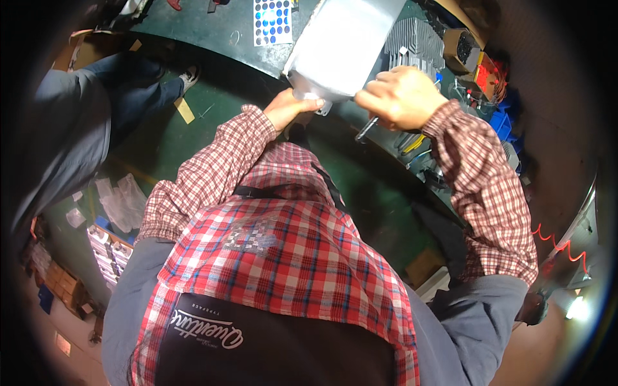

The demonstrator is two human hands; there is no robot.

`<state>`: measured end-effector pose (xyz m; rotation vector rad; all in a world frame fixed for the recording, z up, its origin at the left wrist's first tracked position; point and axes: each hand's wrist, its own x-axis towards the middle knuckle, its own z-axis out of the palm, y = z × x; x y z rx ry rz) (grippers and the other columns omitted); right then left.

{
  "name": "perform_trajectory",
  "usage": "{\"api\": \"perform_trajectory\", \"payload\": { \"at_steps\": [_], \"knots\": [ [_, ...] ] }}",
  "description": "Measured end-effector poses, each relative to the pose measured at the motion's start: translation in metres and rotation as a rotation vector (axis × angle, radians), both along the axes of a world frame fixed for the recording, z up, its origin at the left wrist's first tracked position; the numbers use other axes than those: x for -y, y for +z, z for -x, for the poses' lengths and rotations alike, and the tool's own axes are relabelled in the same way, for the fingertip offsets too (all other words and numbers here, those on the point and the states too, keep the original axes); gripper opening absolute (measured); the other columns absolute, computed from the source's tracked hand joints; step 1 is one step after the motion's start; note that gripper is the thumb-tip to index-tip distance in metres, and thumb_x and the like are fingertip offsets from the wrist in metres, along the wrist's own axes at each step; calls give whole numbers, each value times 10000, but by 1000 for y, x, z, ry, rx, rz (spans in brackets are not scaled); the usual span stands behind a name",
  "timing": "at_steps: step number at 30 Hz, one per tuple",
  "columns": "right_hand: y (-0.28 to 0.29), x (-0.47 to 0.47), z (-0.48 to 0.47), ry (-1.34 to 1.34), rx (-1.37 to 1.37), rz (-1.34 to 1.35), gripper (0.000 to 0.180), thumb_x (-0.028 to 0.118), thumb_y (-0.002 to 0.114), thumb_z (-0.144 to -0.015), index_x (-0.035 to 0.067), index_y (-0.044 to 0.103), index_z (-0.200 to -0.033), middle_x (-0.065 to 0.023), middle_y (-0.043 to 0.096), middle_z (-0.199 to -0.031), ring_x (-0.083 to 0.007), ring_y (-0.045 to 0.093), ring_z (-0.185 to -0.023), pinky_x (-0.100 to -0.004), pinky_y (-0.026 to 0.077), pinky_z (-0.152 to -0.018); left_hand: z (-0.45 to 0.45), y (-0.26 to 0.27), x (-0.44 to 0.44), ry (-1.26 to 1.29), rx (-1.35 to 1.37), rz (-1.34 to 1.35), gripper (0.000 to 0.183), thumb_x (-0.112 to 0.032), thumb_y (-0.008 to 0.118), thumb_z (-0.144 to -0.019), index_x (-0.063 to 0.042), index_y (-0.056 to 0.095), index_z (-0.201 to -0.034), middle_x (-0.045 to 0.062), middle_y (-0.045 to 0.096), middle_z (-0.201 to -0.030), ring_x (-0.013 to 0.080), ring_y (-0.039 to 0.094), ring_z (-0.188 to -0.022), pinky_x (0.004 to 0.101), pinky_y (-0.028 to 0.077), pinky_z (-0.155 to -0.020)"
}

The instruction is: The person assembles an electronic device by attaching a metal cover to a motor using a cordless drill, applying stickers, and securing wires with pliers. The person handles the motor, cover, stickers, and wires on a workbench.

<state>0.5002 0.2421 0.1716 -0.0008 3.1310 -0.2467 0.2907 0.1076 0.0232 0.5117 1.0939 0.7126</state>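
Note:
A large pale metal housing (343,46), its top washed out by glare, lies over the front edge of the green workbench. My left hand (289,107) grips its near left corner, thumb on a small metal bracket (324,108). At its near right corner is my right hand (398,99), closed around a dark, narrow tool (367,129) whose end sticks out below the fist; its exact kind is unclear. My right fingertips are hidden from view. A sheet of round blue stickers (273,23) lies on the bench left of the housing.
Grey finned heat sinks (416,41) stand beyond my right hand. Further right are a cardboard box of small dark parts (462,50), a box of red parts (484,76) and blue bins (502,124). Yellow-handled pliers (414,144) lie near the bench edge. Another person (72,120) is at the left.

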Motion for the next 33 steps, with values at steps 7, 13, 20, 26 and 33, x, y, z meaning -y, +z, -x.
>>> {"api": "perform_trajectory", "payload": {
  "at_steps": [7, 13, 20, 26, 33],
  "knots": [
    [78, 24, -24, -1469, -322, 1151, 244, 131, 527, -931, 56, 553, -1162, 35, 444, -672, -52, 383, -548, -205, 318, -471, -11, -8, -12, 99, 71, -24, 388, -237, 703, -822, -39, 599, -1139, 19, 625, -1054, 120, 550, -1006, 289, 410, -910],
    [48, 28, 31, -1409, -765, 1676, 342, 84, 512, -908, -7, 430, -1227, -23, 444, -752, -98, 412, -614, -235, 379, -528, -15, -32, -20, 40, -98, 57, 530, -344, 690, -839, 7, 534, -1204, 22, 607, -916, 93, 548, -779, 263, 463, -694],
    [-102, -74, 196, -1095, 7, 986, 247, 148, 540, -918, -12, 497, -1100, -122, 644, -759, -170, 600, -509, -320, 462, -399, 42, -30, 63, 340, -360, 119, 605, -389, 530, -945, -32, 343, -1396, 108, 594, -1144, 142, 566, -926, 270, 468, -778],
    [-188, -134, 294, -1513, -159, 579, 816, 331, 716, -768, 61, 261, -1389, -215, 444, -1248, -397, 390, -1217, -512, 291, -1038, 98, 11, 191, 850, -506, 344, 476, -304, 512, -966, -59, 401, -1358, 80, 620, -1120, 124, 590, -884, 243, 475, -722],
    [-201, -146, 378, -1929, -470, 1353, 1149, 227, 869, -623, -32, 75, -1413, -310, 553, -1158, -402, 593, -1058, -404, 463, -960, 55, -11, 312, 1167, -46, 167, 359, -249, 539, -956, -12, 497, -1221, 102, 627, -996, 141, 588, -759, 271, 494, -644]
  ]
}}
